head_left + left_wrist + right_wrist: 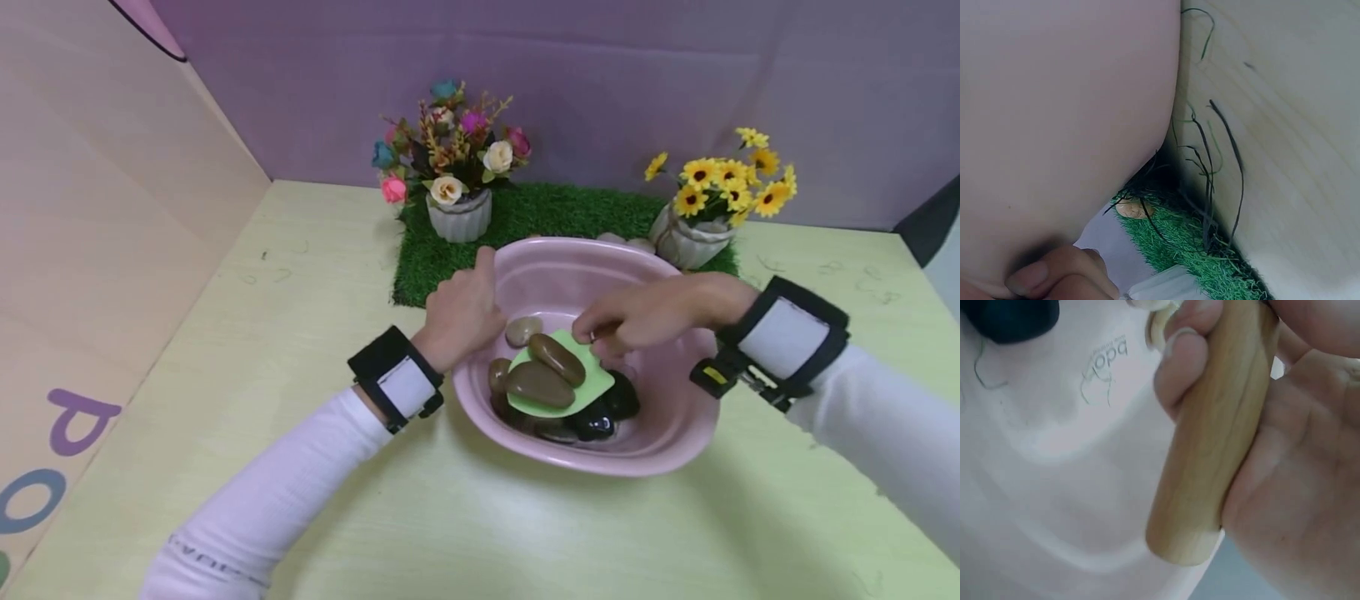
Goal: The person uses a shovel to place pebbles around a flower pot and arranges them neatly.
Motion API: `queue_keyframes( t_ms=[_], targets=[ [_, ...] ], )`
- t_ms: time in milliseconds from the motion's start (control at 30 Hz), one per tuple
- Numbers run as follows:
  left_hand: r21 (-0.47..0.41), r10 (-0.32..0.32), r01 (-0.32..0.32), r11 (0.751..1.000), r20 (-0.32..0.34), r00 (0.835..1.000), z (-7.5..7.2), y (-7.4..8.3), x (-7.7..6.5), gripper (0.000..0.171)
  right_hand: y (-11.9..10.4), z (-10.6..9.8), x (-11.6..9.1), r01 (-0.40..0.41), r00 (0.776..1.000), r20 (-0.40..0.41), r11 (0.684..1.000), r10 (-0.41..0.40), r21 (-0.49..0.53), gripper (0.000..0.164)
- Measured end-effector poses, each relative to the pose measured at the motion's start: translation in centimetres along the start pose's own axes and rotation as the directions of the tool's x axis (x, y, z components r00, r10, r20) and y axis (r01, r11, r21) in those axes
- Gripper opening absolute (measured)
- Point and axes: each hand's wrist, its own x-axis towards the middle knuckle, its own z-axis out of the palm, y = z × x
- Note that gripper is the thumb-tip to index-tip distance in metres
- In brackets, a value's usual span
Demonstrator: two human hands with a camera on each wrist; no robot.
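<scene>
My left hand (461,312) grips the left rim of a pink basin (600,468); in the left wrist view its fingertips (1035,278) press the basin's outer wall. The right hand (645,317) reaches into the basin and holds a small trowel by its wooden handle (1204,450), fingers curled round it. Two smooth brown stones (540,385) lie on the trowel's light green blade (597,382). Beneath and around the blade are black stones (595,421), more brown ones and a pale stone (523,332) on the basin floor.
Behind the basin lies a green turf mat (555,204). A pot of mixed flowers (459,218) stands at its left, a pot of yellow flowers (690,242) at its right. Pale stones (611,238) sit behind the basin's far rim. Loose dark strands lie on the table (360,533).
</scene>
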Motion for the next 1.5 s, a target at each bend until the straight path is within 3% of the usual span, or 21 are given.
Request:
queue_keyframes(
  t_ms=[267, 667, 867, 1067, 1233, 1367, 1500],
  targets=[
    [0.004, 0.008, -0.008, 1.0, -0.005, 1.0, 0.2, -0.1, 0.0, 0.057, 0.7, -0.6, -0.8, 0.014, 0.993, -0.119, 0.998, -0.022, -0.069, 0.011],
    [-0.002, 0.021, -0.021, 1.0, -0.015, 1.0, 0.1, -0.3, -0.1, 0.057, 1.2, -1.4, -1.8, 0.001, 0.982, -0.189, 0.997, -0.015, -0.073, 0.009],
    [-0.006, 0.018, -0.018, 1.0, -0.014, 1.0, 0.1, -0.3, -0.1, 0.054, 1.2, -1.8, -2.2, -0.007, 0.958, -0.287, 0.997, -0.015, -0.075, 0.011],
    [-0.011, 0.008, -0.008, 1.0, 0.001, 1.0, 0.0, -0.2, -0.1, 0.054, 1.3, -2.4, -3.0, -0.084, 0.931, -0.36, 0.995, 0.06, -0.051, 0.024],
    [-0.012, 0.002, -0.002, 1.0, 0.003, 1.0, 0.0, -0.1, -0.1, 0.055, 1.6, -3.2, -3.1, -0.074, 0.924, -0.378, 0.996, 0.047, -0.055, 0.023],
    [-0.019, 0.002, -0.002, 1.0, 0.004, 1.0, 0.0, -0.1, -0.1, 0.055, 1.9, -3.9, -3.2, -0.108, 0.912, -0.4, 0.994, 0.087, -0.03, 0.038],
    [-0.028, 0.003, -0.003, 1.0, -0.001, 1.0, 0.1, -0.1, -0.1, 0.056, 1.9, -4.8, -3.2, -0.103, 0.906, -0.415, 0.994, 0.083, -0.026, 0.024]
  ],
)
